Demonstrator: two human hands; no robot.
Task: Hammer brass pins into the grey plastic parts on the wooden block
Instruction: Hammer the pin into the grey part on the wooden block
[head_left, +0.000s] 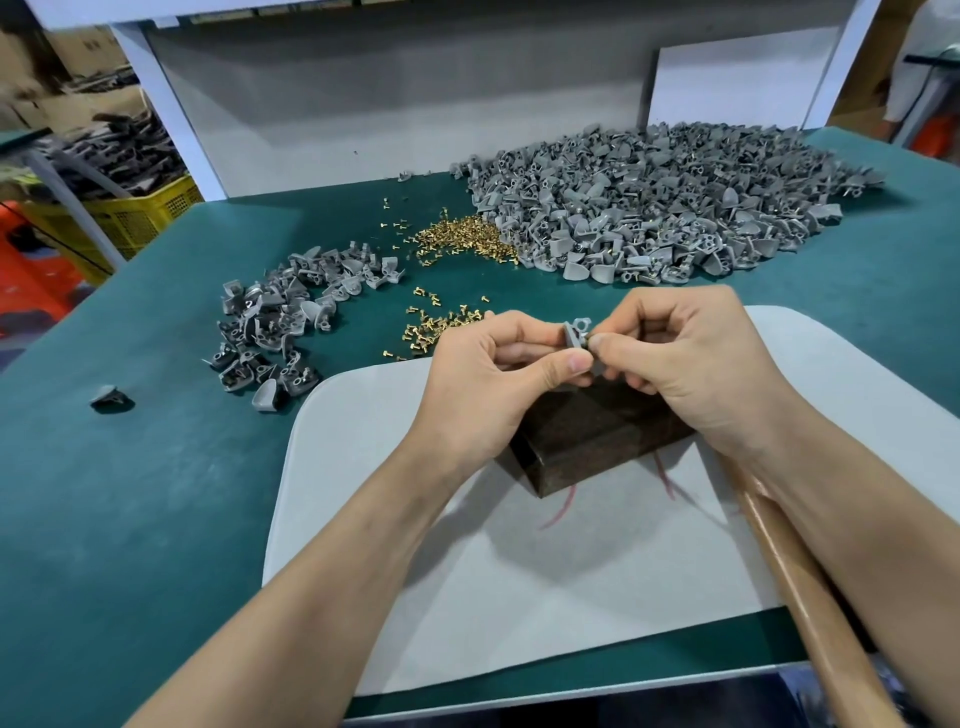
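My left hand (485, 382) and my right hand (691, 364) meet above the dark wooden block (587, 441), both pinching one small grey plastic part (575, 332) between thumb and fingers. Whether a brass pin sits in the part is hidden by my fingertips. Loose brass pins (441, 325) lie scattered just beyond my left hand, and a denser heap of pins (465, 241) lies farther back. A wooden hammer handle (810, 597) runs under my right forearm; its head is hidden.
A large pile of grey parts (665, 208) fills the far right of the green table. A smaller pile (283, 322) lies at the left, one stray part (110, 397) nearer the left edge. The block rests on a grey mat (519, 571). A white panel stands behind.
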